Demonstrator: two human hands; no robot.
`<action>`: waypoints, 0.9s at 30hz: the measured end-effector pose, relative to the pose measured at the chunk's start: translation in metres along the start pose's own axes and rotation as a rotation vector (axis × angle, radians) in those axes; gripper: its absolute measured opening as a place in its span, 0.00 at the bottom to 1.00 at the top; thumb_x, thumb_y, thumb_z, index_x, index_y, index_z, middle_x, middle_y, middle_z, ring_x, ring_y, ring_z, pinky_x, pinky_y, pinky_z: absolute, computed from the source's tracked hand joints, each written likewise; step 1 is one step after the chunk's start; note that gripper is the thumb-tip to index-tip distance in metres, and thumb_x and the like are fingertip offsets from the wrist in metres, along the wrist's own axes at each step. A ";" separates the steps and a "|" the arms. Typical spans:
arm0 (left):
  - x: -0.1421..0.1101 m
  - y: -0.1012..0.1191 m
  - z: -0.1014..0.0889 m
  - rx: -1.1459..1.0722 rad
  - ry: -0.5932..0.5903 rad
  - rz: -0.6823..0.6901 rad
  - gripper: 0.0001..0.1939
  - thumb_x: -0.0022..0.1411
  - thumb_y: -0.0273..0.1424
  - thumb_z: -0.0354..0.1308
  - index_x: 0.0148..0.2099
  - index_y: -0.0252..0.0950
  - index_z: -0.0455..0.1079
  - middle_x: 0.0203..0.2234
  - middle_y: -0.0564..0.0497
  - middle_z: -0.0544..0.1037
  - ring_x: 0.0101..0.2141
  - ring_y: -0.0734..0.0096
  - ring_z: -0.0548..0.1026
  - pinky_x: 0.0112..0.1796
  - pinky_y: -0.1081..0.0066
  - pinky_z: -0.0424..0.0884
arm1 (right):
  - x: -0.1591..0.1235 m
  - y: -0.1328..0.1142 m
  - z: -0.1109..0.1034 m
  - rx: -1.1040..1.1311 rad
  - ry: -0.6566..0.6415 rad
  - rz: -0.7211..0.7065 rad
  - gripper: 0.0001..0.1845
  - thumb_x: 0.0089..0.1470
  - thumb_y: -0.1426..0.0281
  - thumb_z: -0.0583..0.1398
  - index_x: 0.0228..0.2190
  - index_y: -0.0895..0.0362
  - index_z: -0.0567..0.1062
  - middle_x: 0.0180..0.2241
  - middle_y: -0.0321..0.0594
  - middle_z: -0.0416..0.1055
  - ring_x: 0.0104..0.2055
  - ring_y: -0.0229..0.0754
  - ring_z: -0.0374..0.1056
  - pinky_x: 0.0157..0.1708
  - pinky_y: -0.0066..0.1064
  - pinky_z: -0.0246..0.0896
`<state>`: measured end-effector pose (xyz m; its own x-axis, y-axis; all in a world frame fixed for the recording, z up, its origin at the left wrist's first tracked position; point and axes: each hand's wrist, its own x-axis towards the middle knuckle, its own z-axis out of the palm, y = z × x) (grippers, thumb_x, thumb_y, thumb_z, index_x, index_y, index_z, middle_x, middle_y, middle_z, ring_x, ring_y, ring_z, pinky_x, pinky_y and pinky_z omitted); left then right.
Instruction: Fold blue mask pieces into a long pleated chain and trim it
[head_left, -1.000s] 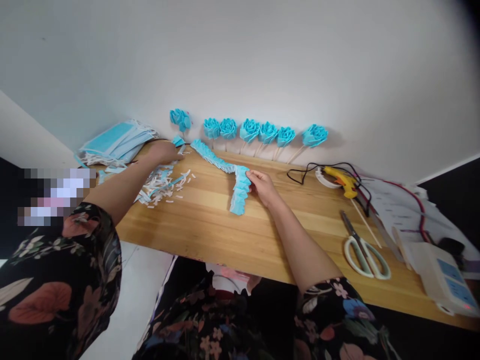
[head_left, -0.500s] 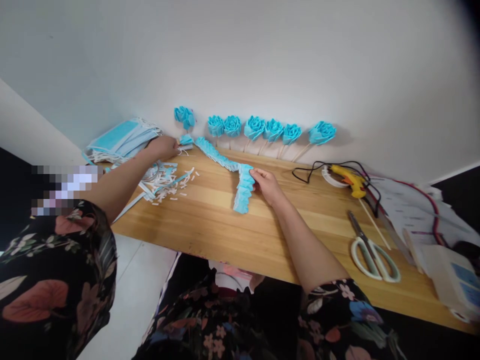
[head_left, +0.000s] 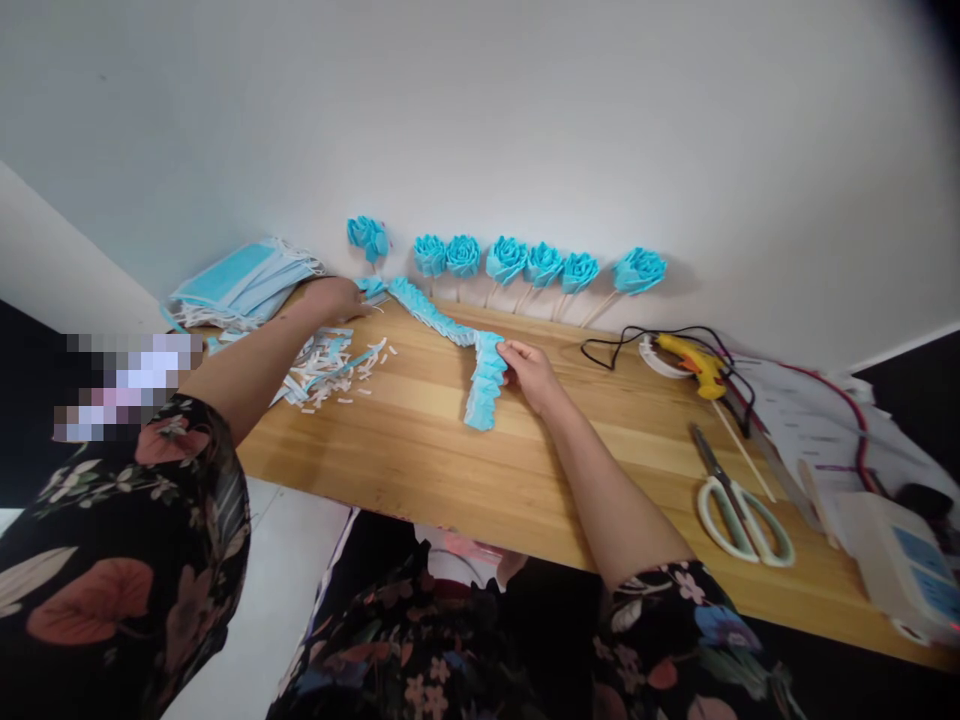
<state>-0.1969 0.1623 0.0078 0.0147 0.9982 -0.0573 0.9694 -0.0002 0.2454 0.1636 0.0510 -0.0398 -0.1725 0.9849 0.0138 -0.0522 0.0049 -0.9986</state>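
Pleated strip [head_left: 431, 318] | right hand [head_left: 532, 375] is pinching its bend | left hand [head_left: 335, 298] is nearing its far end, grip unclear | light pressure is probably sparing the folds

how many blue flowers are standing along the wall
7 blue flowers: one alone at far left, a pair, then three together, and one at far right, nearest the glue gun. None looks hidden.

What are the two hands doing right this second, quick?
Left hand: at the small blue piece; I can't tell if it's gripping.
Right hand: closed, fingers pinching the edge of the pleated blue strip.
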 end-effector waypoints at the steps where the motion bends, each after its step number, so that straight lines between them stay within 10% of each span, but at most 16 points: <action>1: -0.002 0.004 -0.004 0.080 0.000 -0.039 0.22 0.47 0.51 0.63 0.26 0.35 0.73 0.27 0.36 0.78 0.43 0.38 0.75 0.44 0.57 0.66 | 0.000 0.000 0.000 -0.004 0.001 0.002 0.24 0.42 0.48 0.68 0.21 0.55 0.70 0.17 0.30 0.63 0.19 0.33 0.58 0.20 0.28 0.52; 9: -0.004 0.031 0.003 0.136 0.224 -0.054 0.33 0.57 0.49 0.53 0.59 0.34 0.69 0.50 0.35 0.76 0.50 0.42 0.73 0.46 0.58 0.68 | -0.002 -0.001 0.000 0.017 -0.005 0.001 0.24 0.42 0.48 0.68 0.21 0.55 0.71 0.18 0.30 0.64 0.20 0.33 0.58 0.20 0.27 0.54; 19: 0.011 0.017 -0.009 -0.052 0.273 -0.225 0.15 0.62 0.33 0.53 0.43 0.27 0.73 0.41 0.41 0.78 0.41 0.58 0.73 0.39 0.67 0.64 | -0.001 0.001 -0.001 0.026 -0.022 0.004 0.23 0.43 0.48 0.68 0.22 0.55 0.71 0.19 0.29 0.62 0.20 0.33 0.57 0.21 0.27 0.52; 27: -0.002 0.009 0.004 -0.001 0.347 -0.135 0.25 0.62 0.30 0.53 0.61 0.33 0.66 0.50 0.41 0.77 0.48 0.53 0.72 0.46 0.63 0.64 | -0.001 0.000 0.000 0.022 -0.014 0.007 0.23 0.44 0.49 0.67 0.22 0.55 0.72 0.19 0.30 0.64 0.21 0.33 0.58 0.21 0.27 0.53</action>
<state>-0.1870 0.1604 0.0065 -0.1972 0.9499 0.2425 0.9568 0.1326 0.2589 0.1641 0.0496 -0.0402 -0.1868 0.9824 0.0081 -0.0729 -0.0057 -0.9973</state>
